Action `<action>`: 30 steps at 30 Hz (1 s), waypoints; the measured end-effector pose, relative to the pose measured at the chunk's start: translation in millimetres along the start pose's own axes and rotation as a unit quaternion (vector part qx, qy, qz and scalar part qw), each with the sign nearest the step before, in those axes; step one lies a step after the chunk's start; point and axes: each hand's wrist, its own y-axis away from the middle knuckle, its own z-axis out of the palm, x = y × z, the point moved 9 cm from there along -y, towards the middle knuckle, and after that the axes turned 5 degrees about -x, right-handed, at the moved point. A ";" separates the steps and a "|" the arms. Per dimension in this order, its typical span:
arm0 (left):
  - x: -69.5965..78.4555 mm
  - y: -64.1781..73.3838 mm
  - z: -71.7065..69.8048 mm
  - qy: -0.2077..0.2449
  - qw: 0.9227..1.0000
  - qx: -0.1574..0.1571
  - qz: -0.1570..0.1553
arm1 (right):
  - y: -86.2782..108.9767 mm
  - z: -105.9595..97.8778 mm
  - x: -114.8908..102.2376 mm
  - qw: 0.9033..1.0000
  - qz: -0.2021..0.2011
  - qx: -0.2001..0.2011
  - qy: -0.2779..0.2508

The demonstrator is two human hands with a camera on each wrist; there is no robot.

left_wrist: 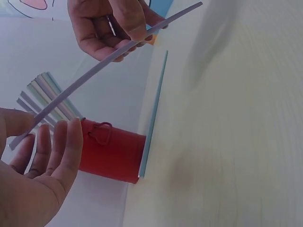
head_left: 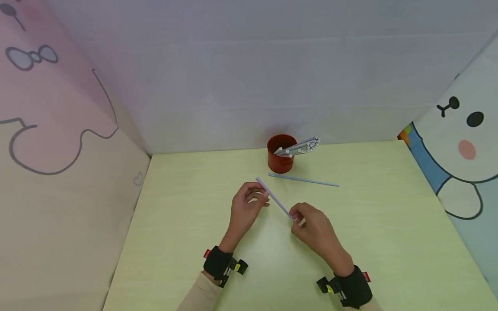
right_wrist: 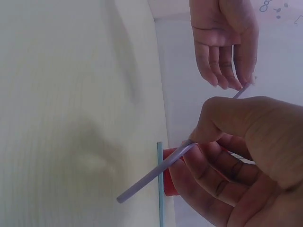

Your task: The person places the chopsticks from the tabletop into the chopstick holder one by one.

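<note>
A thin lilac straw-like stick [head_left: 277, 201] is held aslant above the table by both hands. My left hand [head_left: 246, 205] pinches it near its far end between thumb and index finger, the other fingers loosely bent. Toward the near end, my right hand [head_left: 314, 226] pinches it with thumb and fingers, and a short length sticks out past the grip in the right wrist view. Beyond the hands, a light blue stick [head_left: 303, 179] lies on the table in front of a red cup [left_wrist: 111, 150]. Several pastel sticks [head_left: 303, 147] lean out of this cup to the right.
The pale yellow-green table [head_left: 175, 216] ends at a whitish wall panel [head_left: 218, 86] behind the cup. Printed cartoon panels stand at the left and right sides. Each wrist wears a black strap [head_left: 353, 286] with a small camera.
</note>
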 end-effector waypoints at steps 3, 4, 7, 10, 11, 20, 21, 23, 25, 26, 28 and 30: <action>0.2 -1.3 0.2 0.008 1.000 0.000 0.010 | 0.3 0.2 -2.1 1.000 -0.004 -0.002 -0.013; -0.8 -1.9 0.4 0.012 1.000 0.000 0.014 | 0.2 0.0 -3.0 1.000 -0.006 -0.002 -0.018; -5.2 -3.9 0.8 0.028 0.999 -0.002 0.022 | -0.7 -1.2 -5.0 1.000 -0.015 0.002 -0.026; -6.5 -6.7 1.9 0.045 0.998 -0.002 0.034 | -2.3 -2.0 -6.3 0.999 -0.025 0.008 -0.031; -5.6 -7.9 2.6 0.052 0.998 -0.002 0.038 | -2.8 -2.2 -6.4 0.999 -0.027 0.009 -0.032; 28.8 -14.0 17.0 0.054 0.992 -0.027 0.110 | -5.6 -2.9 -7.6 0.998 -0.033 0.005 -0.052; 34.1 -14.7 18.1 0.049 0.992 -0.029 0.116 | -6.1 -3.5 -7.6 0.998 -0.034 0.004 -0.051; 42.6 -16.8 18.3 0.036 0.991 -0.027 0.124 | -7.3 -4.3 -7.0 0.998 -0.036 -0.001 -0.045; 48.4 -19.4 15.9 0.035 0.991 -0.022 0.129 | -8.2 -5.3 -5.1 0.999 -0.035 -0.007 -0.038; 50.6 -20.9 13.8 0.033 0.991 -0.017 0.130 | -8.5 -5.7 -3.3 0.999 -0.033 -0.010 -0.036; 54.7 -23.8 8.7 0.028 0.991 -0.007 0.133 | -8.9 -6.3 1.9 0.999 -0.031 -0.015 -0.030; 58.7 -27.2 2.8 0.023 0.991 0.003 0.135 | -9.5 -8.2 8.3 0.999 -0.024 -0.015 -0.024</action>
